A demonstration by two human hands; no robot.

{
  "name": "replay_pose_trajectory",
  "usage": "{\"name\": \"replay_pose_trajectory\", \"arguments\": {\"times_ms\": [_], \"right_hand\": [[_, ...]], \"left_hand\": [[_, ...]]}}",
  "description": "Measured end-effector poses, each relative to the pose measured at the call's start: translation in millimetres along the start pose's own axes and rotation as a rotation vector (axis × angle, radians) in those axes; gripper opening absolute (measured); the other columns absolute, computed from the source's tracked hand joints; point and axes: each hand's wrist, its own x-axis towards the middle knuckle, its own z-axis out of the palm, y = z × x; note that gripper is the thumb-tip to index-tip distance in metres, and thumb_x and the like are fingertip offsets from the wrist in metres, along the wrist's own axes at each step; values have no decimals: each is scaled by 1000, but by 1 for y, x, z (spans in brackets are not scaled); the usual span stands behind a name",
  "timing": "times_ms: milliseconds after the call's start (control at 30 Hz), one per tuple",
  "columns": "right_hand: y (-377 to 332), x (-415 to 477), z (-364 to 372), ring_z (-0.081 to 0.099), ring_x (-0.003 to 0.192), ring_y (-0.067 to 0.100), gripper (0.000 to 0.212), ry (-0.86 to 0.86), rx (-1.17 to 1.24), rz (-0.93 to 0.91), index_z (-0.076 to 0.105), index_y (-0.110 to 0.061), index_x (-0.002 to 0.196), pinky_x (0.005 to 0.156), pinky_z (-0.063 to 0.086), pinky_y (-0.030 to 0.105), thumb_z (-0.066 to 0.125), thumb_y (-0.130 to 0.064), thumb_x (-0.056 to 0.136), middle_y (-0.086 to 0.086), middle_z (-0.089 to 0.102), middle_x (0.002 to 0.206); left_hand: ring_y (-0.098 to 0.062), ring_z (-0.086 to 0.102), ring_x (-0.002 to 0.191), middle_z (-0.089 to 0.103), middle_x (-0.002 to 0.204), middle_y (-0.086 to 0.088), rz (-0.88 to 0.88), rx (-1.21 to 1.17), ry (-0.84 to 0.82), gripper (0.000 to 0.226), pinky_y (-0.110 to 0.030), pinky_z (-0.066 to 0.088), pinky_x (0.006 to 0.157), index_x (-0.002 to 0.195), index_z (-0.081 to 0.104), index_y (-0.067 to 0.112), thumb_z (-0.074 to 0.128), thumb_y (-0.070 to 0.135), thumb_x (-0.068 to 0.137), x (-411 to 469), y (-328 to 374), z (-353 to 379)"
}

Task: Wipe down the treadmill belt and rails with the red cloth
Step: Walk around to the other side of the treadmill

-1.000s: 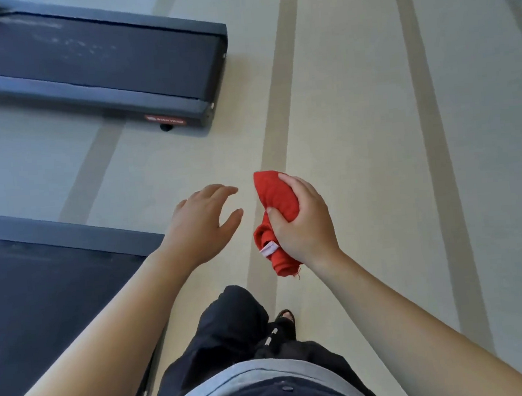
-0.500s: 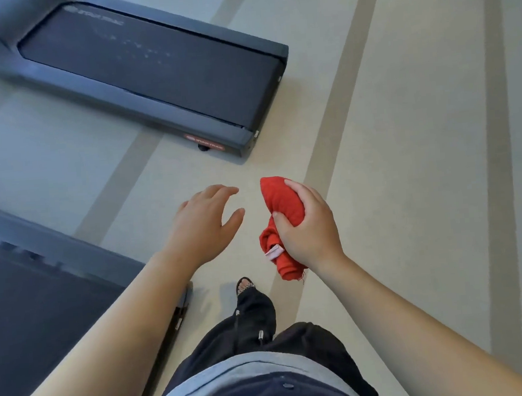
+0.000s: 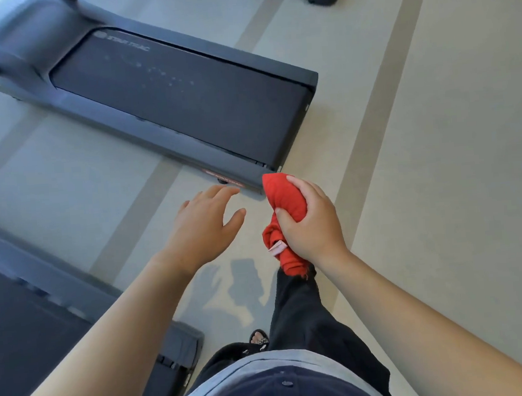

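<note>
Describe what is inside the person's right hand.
The right hand grips a bunched red cloth. Both ends stick out, with a pale label near the lower one; the part against the palm is covered.

A gym: a treadmill beside a second treadmill on pale striped flooring.

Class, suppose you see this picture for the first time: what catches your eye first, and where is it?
The red cloth stands out first, bunched in the right hand near the middle, bright against the pale floor. Next comes the dark treadmill lying slantwise ahead, its rear corner just beyond the cloth. The left hand hovers open beside the cloth, and a second treadmill fills the lower left.
</note>
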Motion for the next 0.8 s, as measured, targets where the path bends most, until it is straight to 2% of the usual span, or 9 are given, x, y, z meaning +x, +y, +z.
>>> {"name": "replay_pose_trajectory", "arguments": {"times_ms": [167, 367, 500, 700, 800], "right_hand": [[5, 106, -10, 47, 118, 12, 50, -51, 15, -33, 46, -32, 130, 97, 42, 27, 61, -29, 83, -12, 49, 131], [2, 217, -26, 47, 119, 14, 51, -128, 0, -38, 46, -30, 130, 101, 44, 36, 60, -27, 82, -10, 49, 133], [-1, 271, -30, 46, 120, 16, 51, -141, 7, -42, 47, -28, 130, 102, 43, 38, 59, -27, 81, -9, 50, 133], [-3, 348, -13, 46, 123, 20, 51, -74, 7, 9, 48, -22, 131, 104, 40, 39, 61, -22, 81, -4, 50, 135], [-6, 389, 10, 46, 123, 20, 52, -12, 15, 58, 48, -22, 131, 104, 40, 39, 61, -23, 81, -3, 50, 135]], "left_hand": [[-20, 43, 126, 44, 142, 4, -62, -5, -7, 44, -40, 32, 106, 136, 41, 25, 39, 41, 95, 104, 9, -14], [-22, 51, 116, 49, 137, 1, -101, -60, 20, 43, -37, 38, 100, 135, 45, 22, 45, 36, 94, 196, 26, -33], [-22, 55, 109, 48, 137, 3, -115, -38, -24, 43, -39, 40, 99, 135, 44, 25, 43, 39, 94, 242, 25, -43], [-21, 54, 111, 47, 139, 4, -31, -22, -41, 44, -41, 41, 98, 135, 44, 25, 45, 39, 94, 334, 4, -58], [-19, 49, 120, 47, 139, 5, 40, 14, -72, 44, -41, 40, 100, 135, 43, 25, 44, 40, 93, 388, -21, -66]]}}
